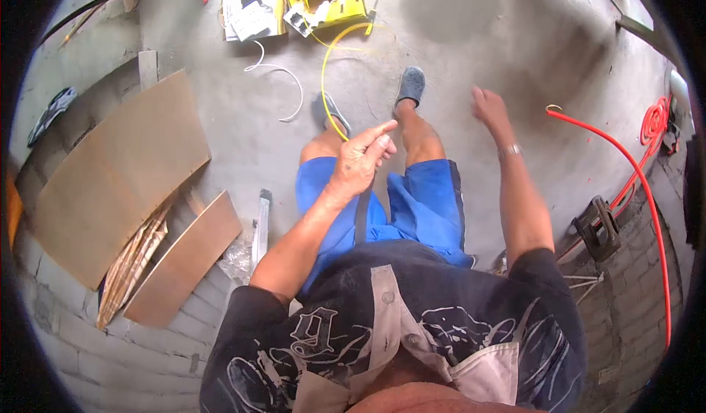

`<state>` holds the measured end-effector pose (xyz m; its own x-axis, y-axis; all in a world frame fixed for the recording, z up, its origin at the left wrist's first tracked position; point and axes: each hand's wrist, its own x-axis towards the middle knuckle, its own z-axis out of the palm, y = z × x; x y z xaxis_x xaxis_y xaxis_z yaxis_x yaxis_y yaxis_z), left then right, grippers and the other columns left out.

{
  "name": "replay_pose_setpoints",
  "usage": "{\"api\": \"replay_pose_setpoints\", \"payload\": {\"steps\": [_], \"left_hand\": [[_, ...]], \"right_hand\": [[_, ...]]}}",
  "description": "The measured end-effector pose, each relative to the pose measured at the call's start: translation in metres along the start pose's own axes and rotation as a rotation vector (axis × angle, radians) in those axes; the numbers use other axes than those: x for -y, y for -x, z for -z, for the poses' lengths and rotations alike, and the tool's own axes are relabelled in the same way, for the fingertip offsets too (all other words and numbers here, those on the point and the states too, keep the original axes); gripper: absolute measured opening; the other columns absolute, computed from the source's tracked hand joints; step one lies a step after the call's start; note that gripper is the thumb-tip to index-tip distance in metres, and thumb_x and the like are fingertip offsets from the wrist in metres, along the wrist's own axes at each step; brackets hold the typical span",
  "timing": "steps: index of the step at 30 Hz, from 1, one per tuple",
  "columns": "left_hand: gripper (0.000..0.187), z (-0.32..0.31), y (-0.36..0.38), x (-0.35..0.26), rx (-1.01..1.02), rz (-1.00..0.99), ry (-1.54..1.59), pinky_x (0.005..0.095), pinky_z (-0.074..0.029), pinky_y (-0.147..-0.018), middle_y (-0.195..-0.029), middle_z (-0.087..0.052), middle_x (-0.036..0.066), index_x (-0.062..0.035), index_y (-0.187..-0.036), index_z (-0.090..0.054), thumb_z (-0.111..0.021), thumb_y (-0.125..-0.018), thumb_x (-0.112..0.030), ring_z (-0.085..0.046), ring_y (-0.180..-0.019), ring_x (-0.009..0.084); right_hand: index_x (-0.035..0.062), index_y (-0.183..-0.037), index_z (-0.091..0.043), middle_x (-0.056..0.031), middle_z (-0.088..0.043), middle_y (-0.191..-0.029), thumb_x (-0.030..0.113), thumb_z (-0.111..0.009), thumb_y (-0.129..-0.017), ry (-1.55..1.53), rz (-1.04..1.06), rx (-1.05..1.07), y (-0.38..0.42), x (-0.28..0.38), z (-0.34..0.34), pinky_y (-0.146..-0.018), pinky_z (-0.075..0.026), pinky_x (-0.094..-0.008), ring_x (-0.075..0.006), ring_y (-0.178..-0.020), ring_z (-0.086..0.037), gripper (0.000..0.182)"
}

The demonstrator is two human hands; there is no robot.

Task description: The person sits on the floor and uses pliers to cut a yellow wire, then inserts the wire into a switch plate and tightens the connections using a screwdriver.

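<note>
From the yellow cable (325,82), a curve runs down from the floor beside the yellow box (353,8) to my left hand (364,155). The fingers of that hand are closed on the cable, with the index finger stretched toward the right. My right hand (491,111) is out over the floor to the right, slightly blurred, with a band on its wrist. Its fingers are curled; what they hold, if anything, cannot be made out. A screwdriver-like tool (374,12) lies by the yellow box.
Brown boards (132,170) lean at the left by a block wall. A white cable (283,69) lies on the floor near white papers (250,19). At the right are a red hose (632,159) and a dark metal object (597,229). My feet stand ahead.
</note>
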<state>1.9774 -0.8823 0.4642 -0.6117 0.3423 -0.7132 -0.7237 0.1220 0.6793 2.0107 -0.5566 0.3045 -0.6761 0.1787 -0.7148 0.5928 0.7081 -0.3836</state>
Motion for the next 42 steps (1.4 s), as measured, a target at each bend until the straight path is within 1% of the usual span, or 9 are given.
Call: {"api": "replay_pose_setpoints", "payload": {"steps": [5,16,18,22,23,28,33,34,42], "left_hand": [[0.018,0.022,-0.030,0.038,-0.168,0.087,0.257,0.0234,-0.049,-0.061,-0.084,-0.063,0.010,-0.0027,-0.102,-0.050,-0.055,-0.095,-0.019,-0.059,-0.072,0.0131],[0.018,0.116,-0.038,0.127,-0.174,0.577,0.577,0.0232,-0.043,-0.054,-0.080,-0.062,0.008,-0.0032,-0.099,-0.053,-0.053,-0.095,-0.021,-0.058,-0.065,0.0132],[0.020,0.132,-0.041,0.136,-0.202,0.664,0.562,0.0233,-0.042,-0.054,-0.079,-0.062,0.007,-0.0026,-0.099,-0.054,-0.052,-0.096,-0.022,-0.056,-0.065,0.0120],[0.018,0.149,-0.062,0.124,-0.153,0.686,0.563,0.0229,-0.042,-0.053,-0.078,-0.063,0.007,-0.0037,-0.099,-0.055,-0.052,-0.096,-0.022,-0.056,-0.065,0.0107],[0.018,0.153,-0.065,0.123,-0.130,0.692,0.565,0.0229,-0.042,-0.053,-0.078,-0.063,0.007,-0.0038,-0.099,-0.055,-0.052,-0.096,-0.021,-0.056,-0.065,0.0107],[0.017,0.159,-0.069,0.116,-0.159,0.724,0.575,0.0228,-0.043,-0.053,-0.079,-0.063,0.006,-0.0039,-0.097,-0.057,-0.052,-0.096,-0.020,-0.057,-0.064,0.0109],[0.016,0.135,-0.062,0.123,-0.186,0.573,0.546,0.0215,-0.044,-0.054,-0.079,-0.063,0.006,-0.0042,-0.097,-0.057,-0.053,-0.095,-0.020,-0.057,-0.064,0.0102],[0.016,0.130,-0.059,0.124,-0.218,0.565,0.520,0.0211,-0.044,-0.055,-0.079,-0.063,0.006,-0.0044,-0.096,-0.057,-0.053,-0.095,-0.020,-0.057,-0.065,0.0100],[0.023,0.101,-0.032,0.006,-0.286,0.181,0.359,0.0233,-0.047,-0.058,-0.083,-0.064,0.007,-0.0017,-0.101,-0.055,-0.053,-0.096,-0.024,-0.060,-0.069,0.0111]], "right_hand": [[-0.0022,-0.095,-0.058,-0.0077,-0.063,-0.076,0.043,-0.053,-0.090,-0.272,0.199,0.137,-0.103,0.128,-0.047,-0.056,-0.048,-0.0260,-0.0130,-0.060,-0.057,0.046],[-0.0041,-0.102,-0.057,-0.0133,-0.065,-0.079,0.028,-0.060,-0.085,-0.408,-0.121,0.288,-0.252,0.254,-0.211,-0.058,-0.052,-0.0331,-0.0210,-0.063,-0.063,0.036],[0.0037,-0.113,-0.051,-0.0162,-0.064,-0.077,0.013,-0.063,-0.078,0.193,0.524,0.101,-0.299,0.225,-0.263,-0.057,-0.051,-0.0392,-0.0308,-0.065,-0.064,0.039],[0.0100,-0.120,-0.043,-0.0166,-0.063,-0.074,0.008,-0.065,-0.073,0.510,0.689,0.045,-0.336,0.242,-0.297,-0.059,-0.049,-0.0441,-0.0348,-0.068,-0.063,0.052],[0.0046,-0.080,-0.065,-0.0182,-0.066,-0.068,0.032,-0.045,-0.088,0.265,0.652,0.031,-0.339,0.248,-0.302,-0.059,-0.053,-0.0419,-0.0353,-0.062,-0.065,0.035],[0.0064,-0.062,-0.063,-0.0117,-0.064,-0.059,0.024,-0.058,-0.073,0.454,0.550,0.137,-0.361,0.241,-0.318,-0.052,-0.050,-0.0405,-0.0292,-0.056,-0.065,0.021],[0.0040,-0.063,-0.060,-0.0068,-0.058,-0.057,0.028,-0.045,-0.082,-0.144,0.204,0.287,-0.263,0.250,-0.210,-0.044,-0.041,-0.0319,-0.0174,-0.047,-0.054,0.035],[0.0006,-0.070,-0.061,-0.0075,-0.062,-0.064,0.027,-0.048,-0.085,-0.623,-0.200,0.315,-0.231,0.260,-0.186,-0.047,-0.042,-0.0297,-0.0157,-0.052,-0.056,0.033],[-0.0056,-0.114,-0.055,-0.0132,-0.062,-0.093,0.040,-0.062,-0.086,-1.059,0.058,0.586,0.048,0.246,0.045,-0.078,-0.050,-0.0320,-0.0197,-0.085,-0.061,0.054]]}}
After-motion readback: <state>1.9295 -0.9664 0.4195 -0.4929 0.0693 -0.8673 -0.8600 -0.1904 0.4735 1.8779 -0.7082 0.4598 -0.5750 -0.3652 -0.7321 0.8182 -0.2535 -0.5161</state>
